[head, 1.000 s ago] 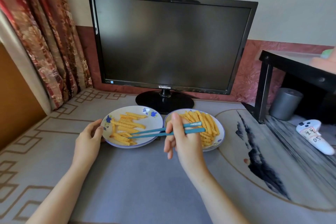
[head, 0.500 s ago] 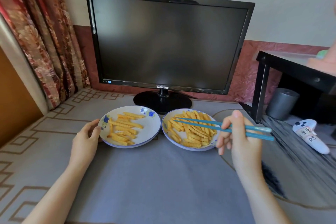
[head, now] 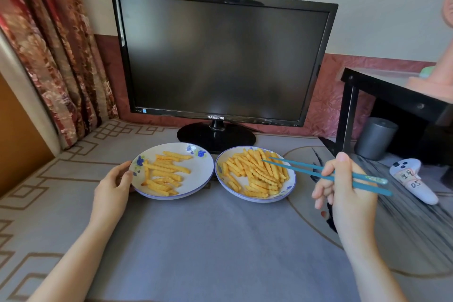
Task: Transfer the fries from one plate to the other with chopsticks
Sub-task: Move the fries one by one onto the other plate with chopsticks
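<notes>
Two plates (head: 255, 200) of fries (head: 257, 169), right hand (head: 348, 193) grip pinching two chopsticks (head: 301, 169), left hand (head: 112, 184) grip holding left plate (head: 201, 167) rim

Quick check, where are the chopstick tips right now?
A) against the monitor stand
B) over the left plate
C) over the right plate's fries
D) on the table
C: the chopsticks in the right hand reach over the fries on the right plate.
</notes>
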Demonstrator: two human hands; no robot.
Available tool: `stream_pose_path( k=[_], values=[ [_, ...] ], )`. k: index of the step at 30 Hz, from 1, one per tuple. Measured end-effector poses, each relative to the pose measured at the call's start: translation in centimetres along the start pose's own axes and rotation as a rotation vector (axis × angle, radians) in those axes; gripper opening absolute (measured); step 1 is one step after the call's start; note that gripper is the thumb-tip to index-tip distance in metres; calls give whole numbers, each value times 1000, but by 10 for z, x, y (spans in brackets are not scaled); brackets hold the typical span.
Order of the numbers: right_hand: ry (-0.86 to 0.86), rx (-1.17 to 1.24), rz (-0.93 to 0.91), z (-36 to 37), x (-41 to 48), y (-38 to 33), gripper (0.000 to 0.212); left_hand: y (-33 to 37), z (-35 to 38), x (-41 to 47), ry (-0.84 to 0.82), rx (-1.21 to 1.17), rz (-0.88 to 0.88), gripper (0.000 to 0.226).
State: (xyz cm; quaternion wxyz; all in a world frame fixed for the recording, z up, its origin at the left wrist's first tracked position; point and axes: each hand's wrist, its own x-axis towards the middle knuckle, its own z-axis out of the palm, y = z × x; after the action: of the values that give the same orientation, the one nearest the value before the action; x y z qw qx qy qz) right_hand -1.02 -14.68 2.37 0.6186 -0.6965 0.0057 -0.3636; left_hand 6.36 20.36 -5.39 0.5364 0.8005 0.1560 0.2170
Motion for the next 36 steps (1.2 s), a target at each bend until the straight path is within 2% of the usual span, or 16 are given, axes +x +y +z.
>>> stream_pose_path(
  k=[12, 19, 27, 31, 36],
  values=[
    [50, 11, 45, 8, 8, 5, 39, -1, 0, 0, -6, -8, 5, 31],
    [167, 110, 12, 9, 7, 6, 43, -3, 1, 2, -10, -15, -10, 32],
    [213, 184, 49, 13, 6, 1, 43, -4, 0, 3, -9, -9, -18, 32],
    [164, 242, 78, 31, 3, -9, 43, -4, 0, 3, -14, -12, -18, 32],
    [-32, 324, 164, 72, -11, -21, 44, -3, -1, 3, -19, -18, -18, 32]
  ],
)
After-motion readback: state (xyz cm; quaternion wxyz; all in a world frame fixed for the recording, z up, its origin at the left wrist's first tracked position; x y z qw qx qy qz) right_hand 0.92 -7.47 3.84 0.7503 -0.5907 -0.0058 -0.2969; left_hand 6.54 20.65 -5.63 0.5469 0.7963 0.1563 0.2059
